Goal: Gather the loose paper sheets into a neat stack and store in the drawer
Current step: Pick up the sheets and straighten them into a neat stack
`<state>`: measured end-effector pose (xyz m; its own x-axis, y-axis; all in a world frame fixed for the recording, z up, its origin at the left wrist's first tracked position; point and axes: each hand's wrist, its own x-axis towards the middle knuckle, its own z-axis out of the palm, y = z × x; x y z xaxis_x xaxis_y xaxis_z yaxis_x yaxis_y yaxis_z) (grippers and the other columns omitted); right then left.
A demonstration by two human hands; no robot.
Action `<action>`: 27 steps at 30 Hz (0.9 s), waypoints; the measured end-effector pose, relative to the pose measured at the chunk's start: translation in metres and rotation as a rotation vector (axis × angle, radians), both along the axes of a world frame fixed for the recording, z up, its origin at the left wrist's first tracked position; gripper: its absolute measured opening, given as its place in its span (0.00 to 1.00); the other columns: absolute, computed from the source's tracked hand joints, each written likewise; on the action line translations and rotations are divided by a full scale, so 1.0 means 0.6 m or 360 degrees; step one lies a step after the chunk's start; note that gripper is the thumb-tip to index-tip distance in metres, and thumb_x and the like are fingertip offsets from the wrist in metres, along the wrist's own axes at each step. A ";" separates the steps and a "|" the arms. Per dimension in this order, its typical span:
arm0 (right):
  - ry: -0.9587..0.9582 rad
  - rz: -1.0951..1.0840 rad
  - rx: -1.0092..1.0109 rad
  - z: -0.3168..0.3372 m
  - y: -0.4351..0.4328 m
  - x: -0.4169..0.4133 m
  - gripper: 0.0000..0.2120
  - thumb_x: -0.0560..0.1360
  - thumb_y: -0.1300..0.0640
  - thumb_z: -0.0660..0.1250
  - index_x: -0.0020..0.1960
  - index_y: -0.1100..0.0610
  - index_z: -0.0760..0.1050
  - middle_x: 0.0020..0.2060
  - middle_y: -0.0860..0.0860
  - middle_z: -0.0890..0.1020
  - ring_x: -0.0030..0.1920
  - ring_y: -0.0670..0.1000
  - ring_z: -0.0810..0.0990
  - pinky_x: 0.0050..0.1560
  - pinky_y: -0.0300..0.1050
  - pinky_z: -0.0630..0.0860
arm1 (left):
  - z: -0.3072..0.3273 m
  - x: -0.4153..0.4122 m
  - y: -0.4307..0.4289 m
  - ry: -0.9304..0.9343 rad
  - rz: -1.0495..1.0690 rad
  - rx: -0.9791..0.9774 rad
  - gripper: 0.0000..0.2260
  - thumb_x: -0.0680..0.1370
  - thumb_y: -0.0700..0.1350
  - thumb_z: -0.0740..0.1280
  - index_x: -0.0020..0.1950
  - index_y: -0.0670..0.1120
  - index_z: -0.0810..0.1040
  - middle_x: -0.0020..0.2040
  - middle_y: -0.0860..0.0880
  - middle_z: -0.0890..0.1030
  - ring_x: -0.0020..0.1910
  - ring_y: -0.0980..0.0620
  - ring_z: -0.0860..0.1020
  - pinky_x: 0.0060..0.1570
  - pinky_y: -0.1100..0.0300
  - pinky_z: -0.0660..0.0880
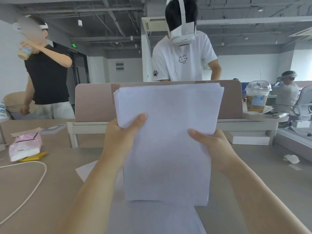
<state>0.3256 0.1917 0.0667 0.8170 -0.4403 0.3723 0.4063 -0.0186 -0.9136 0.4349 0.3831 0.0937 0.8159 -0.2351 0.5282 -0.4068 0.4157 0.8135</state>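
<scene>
A stack of white paper sheets [168,132] stands upright in front of me, its top edges slightly uneven and its bottom edge down near the desk. My left hand [121,137] grips its left side with the thumb on the front. On the right side my right hand [211,144] holds it the same way. More white sheets [152,217] lie flat on the desk [50,191] under the stack, one corner poking out at the left. No drawer is in view.
A pink divider panel [94,102] stands behind the stack. A pink packet [25,146], a yellow item and a white cable [33,186] lie at left. An iced drink cup [257,97] and crumpled paper [291,158] are at right. Several people stand beyond the desk.
</scene>
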 end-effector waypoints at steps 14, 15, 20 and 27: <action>0.0287 -0.0050 0.0116 -0.078 -0.017 0.022 0.17 0.68 0.54 0.72 0.52 0.64 0.82 0.47 0.59 0.87 0.45 0.58 0.87 0.39 0.47 0.81 | -0.110 0.050 -0.024 0.0418 -0.0284 0.0215 0.09 0.72 0.51 0.70 0.47 0.48 0.83 0.42 0.53 0.87 0.43 0.52 0.86 0.41 0.57 0.80; 0.0274 -0.0043 0.0138 -0.079 -0.017 0.024 0.16 0.68 0.55 0.72 0.52 0.63 0.82 0.47 0.59 0.87 0.46 0.58 0.86 0.40 0.48 0.81 | -0.109 0.050 -0.027 0.0421 -0.0267 0.0239 0.08 0.72 0.51 0.71 0.47 0.49 0.83 0.42 0.53 0.87 0.43 0.53 0.86 0.43 0.56 0.80; 0.0372 -0.0181 0.0172 -0.103 -0.018 0.028 0.19 0.67 0.51 0.73 0.51 0.63 0.82 0.46 0.58 0.87 0.44 0.58 0.87 0.43 0.50 0.81 | -0.143 0.064 -0.029 0.0523 -0.0292 0.0336 0.11 0.69 0.55 0.72 0.46 0.50 0.84 0.42 0.52 0.87 0.42 0.52 0.86 0.46 0.52 0.79; 0.0393 -0.0372 0.0125 -0.096 -0.003 0.041 0.09 0.73 0.58 0.71 0.51 0.62 0.82 0.46 0.58 0.87 0.44 0.59 0.86 0.46 0.52 0.82 | -0.144 0.063 -0.036 0.0353 0.0227 0.0651 0.09 0.73 0.55 0.70 0.42 0.50 0.80 0.40 0.53 0.81 0.39 0.53 0.79 0.37 0.60 0.73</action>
